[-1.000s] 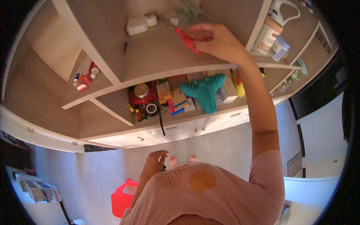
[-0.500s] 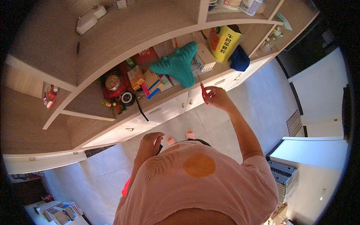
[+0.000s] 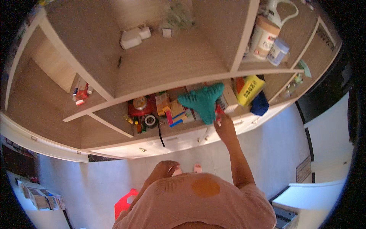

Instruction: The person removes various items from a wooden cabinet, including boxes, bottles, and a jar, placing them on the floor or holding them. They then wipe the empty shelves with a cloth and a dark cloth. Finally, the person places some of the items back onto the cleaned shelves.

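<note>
My right hand (image 3: 225, 125) is closed on red-handled scissors (image 3: 219, 110) at the cabinet's lower shelf. The blades are hidden from sight. Right beside them lies a teal, ridged, three-pronged thing (image 3: 204, 101) whose kind I cannot make out, its lowest prong hanging over the shelf edge. To its right are a white box (image 3: 229, 97), a yellow packet (image 3: 251, 91) and dark blue cloth (image 3: 259, 105). My left hand (image 3: 167, 168) hangs low in front of my body, fingers loosely bent and nothing seen in them.
A roll of tape (image 3: 151, 121), a round tin (image 3: 140, 102) and small boxes (image 3: 163, 101) crowd the shelf's left part. Above, a tub (image 3: 265, 38) and a blue-lidded jar (image 3: 278, 52) stand on the right. Something bright red (image 3: 124, 204) shows beside my left arm.
My right hand has carried the scissors onto the shelf, up against the teal thing. The view has tilted up, so more upper shelving shows. My left hand stays low.
</note>
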Demonstrator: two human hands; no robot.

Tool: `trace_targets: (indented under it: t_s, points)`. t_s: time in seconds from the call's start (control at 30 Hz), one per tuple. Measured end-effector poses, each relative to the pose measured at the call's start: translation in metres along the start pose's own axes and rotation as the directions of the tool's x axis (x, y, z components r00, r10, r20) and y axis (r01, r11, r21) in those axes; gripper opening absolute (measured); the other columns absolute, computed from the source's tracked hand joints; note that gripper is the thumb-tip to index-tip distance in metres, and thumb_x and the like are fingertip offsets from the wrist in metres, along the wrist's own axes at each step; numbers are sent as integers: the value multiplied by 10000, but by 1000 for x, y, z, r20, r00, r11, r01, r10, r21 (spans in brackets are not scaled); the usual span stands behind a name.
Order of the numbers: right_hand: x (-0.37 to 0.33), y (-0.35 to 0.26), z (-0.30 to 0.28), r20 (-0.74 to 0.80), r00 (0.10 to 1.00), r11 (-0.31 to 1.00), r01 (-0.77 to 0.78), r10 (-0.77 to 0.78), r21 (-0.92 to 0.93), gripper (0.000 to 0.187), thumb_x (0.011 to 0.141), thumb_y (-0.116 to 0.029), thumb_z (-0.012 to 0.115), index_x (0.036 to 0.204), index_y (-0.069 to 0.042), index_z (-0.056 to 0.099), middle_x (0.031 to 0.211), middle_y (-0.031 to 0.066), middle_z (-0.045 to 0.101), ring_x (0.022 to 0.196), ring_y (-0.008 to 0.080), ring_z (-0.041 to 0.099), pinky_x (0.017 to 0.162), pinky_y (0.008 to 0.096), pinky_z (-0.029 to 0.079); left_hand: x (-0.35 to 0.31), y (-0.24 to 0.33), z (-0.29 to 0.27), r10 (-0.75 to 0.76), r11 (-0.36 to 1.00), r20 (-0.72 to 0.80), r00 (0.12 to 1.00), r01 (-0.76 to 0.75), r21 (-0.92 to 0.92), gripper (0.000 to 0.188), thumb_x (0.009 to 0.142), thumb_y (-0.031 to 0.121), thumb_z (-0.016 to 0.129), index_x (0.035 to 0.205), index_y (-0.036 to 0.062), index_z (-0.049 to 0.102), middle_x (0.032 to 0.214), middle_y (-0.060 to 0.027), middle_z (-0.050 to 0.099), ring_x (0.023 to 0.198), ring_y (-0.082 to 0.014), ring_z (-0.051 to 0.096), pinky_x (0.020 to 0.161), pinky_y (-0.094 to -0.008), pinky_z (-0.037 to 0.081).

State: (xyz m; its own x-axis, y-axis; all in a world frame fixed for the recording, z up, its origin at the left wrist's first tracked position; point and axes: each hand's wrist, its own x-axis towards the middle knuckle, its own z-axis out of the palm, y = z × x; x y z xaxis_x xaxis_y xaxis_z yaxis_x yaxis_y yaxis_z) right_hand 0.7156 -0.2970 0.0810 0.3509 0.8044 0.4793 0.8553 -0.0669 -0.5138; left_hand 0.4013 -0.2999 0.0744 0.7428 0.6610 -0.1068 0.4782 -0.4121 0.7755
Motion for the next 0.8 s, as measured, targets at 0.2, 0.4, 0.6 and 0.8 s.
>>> trace_targets:
  t_s: [0.2, 0.4, 0.6, 0.8]
  points:
    - [94, -177, -128, -17, 901, 783, 387, -434, 488, 257, 767, -78, 587, 1015, -13, 574, 803, 173, 610, 720, 295, 610, 631, 358, 496, -8, -24, -5, -1, 998, 11, 1000, 0, 55, 181, 828, 127, 502, 956, 49, 602, 912, -136, 622, 867, -312, 576, 763, -392, 454]
    - [321, -200, -78, -141, 960, 948, 205, -244, -243, 531, 715, -253, 642, 1138, 29, 486, 928, 246, 590, 908, 310, 587, 802, 406, 458, -14, -23, -7, 57, 988, -179, 982, -81, -128, 178, 820, 111, 507, 958, 41, 596, 932, -142, 616, 873, -311, 577, 754, -388, 464]
    - [377, -179, -10, -168, 979, 975, 81, -118, -209, 528, 660, -266, 687, 1109, -39, 527, 1042, 197, 560, 969, 327, 546, 807, 432, 451, -58, -55, -8, -168, 985, -295, 941, 144, -100, 162, 805, 88, 522, 938, 43, 603, 900, -136, 626, 829, -298, 600, 745, -359, 473]
    - [406, -170, -48, -86, 996, 860, 46, -2, 507, 279, 729, -185, 635, 953, -34, 567, 887, 99, 596, 805, 212, 565, 660, 347, 463, -81, -62, -22, -285, 946, -283, 916, 222, -234, 150, 807, 29, 508, 923, 23, 603, 855, -123, 639, 791, -232, 626, 711, -313, 483]
